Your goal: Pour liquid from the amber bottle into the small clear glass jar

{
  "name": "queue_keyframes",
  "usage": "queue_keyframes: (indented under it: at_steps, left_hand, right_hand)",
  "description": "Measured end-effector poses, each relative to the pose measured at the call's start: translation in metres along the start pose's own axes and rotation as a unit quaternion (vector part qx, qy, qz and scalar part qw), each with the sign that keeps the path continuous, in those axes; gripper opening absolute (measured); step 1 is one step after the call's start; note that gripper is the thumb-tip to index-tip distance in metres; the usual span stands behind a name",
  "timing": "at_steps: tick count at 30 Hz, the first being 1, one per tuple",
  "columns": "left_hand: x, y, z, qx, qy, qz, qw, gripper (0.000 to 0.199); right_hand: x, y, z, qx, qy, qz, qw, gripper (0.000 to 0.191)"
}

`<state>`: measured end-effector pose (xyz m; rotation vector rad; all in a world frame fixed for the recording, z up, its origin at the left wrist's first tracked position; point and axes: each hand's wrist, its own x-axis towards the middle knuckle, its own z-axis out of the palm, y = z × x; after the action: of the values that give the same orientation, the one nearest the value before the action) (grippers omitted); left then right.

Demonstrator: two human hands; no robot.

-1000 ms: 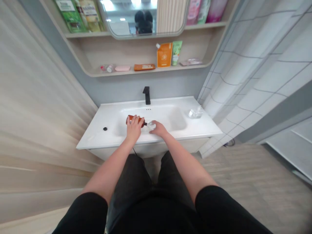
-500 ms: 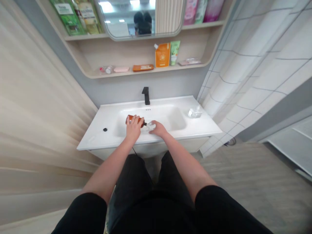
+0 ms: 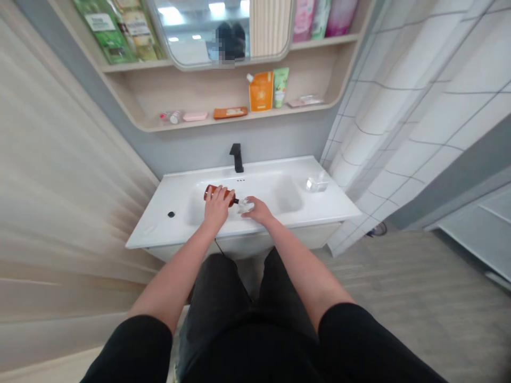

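Over the white sink [image 3: 271,183], my left hand [image 3: 217,206] is wrapped round an amber bottle [image 3: 210,192]. The bottle lies almost level, tipped slightly down to the right. Its dark neck points at a small clear container [image 3: 244,205] and is at or very near its opening. My right hand [image 3: 258,209] holds that container from the right, fingers closed round it. Whether liquid is flowing cannot be made out. A black faucet [image 3: 237,158] stands behind the hands.
A clear glass dispenser [image 3: 317,184] stands on the counter's right side. A small black cap [image 3: 171,214] lies on the left. Above, a shelf [image 3: 183,124] holds an orange pouch [image 3: 261,93], a green tube [image 3: 280,88] and other items. A curtain [image 3: 67,159] hangs at left.
The view has shifted slightly. Both hands keep their hold, the bottle's neck still at the clear container; the bottle looks a little more tilted down to the right.
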<state>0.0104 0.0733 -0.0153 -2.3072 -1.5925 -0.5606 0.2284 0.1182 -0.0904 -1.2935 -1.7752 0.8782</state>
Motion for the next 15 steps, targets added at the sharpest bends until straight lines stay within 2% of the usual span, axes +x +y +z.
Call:
queue_keyframes:
  at_steps: [15]
  left_hand:
    - [0.018,-0.002,-0.015,0.025,0.007,0.062,0.998,0.061]
  right_hand:
    - [0.0,0.004,0.001,0.038,0.026,0.005,0.999,0.079]
